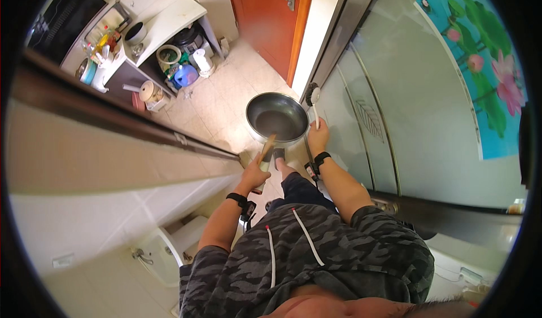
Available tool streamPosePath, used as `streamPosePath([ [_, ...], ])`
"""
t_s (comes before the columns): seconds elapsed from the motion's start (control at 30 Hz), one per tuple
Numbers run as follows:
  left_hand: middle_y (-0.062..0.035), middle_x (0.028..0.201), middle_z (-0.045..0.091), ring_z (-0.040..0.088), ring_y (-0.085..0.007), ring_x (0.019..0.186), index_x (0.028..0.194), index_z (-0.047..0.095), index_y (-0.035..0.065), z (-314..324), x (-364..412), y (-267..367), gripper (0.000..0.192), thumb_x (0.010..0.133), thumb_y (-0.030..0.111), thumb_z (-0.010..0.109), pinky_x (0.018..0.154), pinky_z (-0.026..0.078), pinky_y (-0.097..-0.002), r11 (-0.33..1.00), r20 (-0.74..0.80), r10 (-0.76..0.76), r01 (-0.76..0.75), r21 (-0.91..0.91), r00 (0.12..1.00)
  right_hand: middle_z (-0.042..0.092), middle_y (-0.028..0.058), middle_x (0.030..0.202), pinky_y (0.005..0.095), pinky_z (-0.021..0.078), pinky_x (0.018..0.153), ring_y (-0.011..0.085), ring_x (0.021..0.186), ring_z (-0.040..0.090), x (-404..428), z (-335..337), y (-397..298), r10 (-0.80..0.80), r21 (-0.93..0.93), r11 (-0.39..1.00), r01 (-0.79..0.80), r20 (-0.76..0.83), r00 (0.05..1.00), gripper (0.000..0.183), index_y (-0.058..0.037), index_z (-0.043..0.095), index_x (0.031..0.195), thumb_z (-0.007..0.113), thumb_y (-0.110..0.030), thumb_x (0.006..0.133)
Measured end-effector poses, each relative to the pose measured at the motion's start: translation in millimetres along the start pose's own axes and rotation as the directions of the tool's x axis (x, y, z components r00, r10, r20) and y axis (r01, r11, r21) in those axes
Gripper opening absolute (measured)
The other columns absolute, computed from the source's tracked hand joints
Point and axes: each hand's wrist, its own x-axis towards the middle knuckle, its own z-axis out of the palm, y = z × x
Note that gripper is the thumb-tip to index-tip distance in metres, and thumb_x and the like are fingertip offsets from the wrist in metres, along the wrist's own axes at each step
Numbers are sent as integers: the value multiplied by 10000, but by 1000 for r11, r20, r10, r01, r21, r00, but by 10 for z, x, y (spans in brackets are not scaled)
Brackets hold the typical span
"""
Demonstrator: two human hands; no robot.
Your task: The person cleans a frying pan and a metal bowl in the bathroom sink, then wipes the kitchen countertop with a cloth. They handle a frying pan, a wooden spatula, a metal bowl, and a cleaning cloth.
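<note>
My left hand (255, 175) is closed around the pale handle of a deep dark frying pan (277, 114), which is held out in front of me over the floor. A wooden utensil (267, 147), probably a spatula, is gripped in the same hand and its tip reaches the pan's near rim. The pan's inside looks bare. To the right of the pan, my right hand (319, 138) holds a scrubbing brush (313, 100) upright by its white handle, its dark round bristle head at the top. My fingers partly hide both handles.
A doorway's dark frame (203, 144) stands close on my left, and a frosted glass sliding door (406, 97) on my right. Ahead are a white counter (169, 25) with bottles and a pot, a blue jug (186, 75) below it, and a red-brown door (266, 25).
</note>
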Motion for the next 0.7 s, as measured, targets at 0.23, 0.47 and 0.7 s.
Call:
streamPosePath([
  [0.23,-248,1162,594,592,-352,1068,1450,282,62,-351,1150,309,933,630,240,690,914,462,-382,994,-101,-89,82,-71,991,661,171,830,417,490,701,346,768,642,862,1187,-147,-76,16,997,76,11,997,203,-38,612,1037,573,-141,867],
  [0.47,-251,1098,618,617,-336,1020,1426,311,12,-1020,2110,518,896,632,178,690,888,471,-361,954,-258,-271,225,-196,927,667,172,858,401,503,710,330,799,654,1627,2158,-360,-99,25,995,95,301,949,239,-62,616,1072,605,-128,843],
  [0.7,-136,855,630,641,-235,726,1346,417,62,-1571,2694,-73,735,656,80,672,658,530,-348,890,-507,-350,110,-443,787,668,185,884,408,503,729,342,826,649,2079,2785,-548,-189,-32,972,232,474,860,242,-31,620,1065,610,-120,841],
])
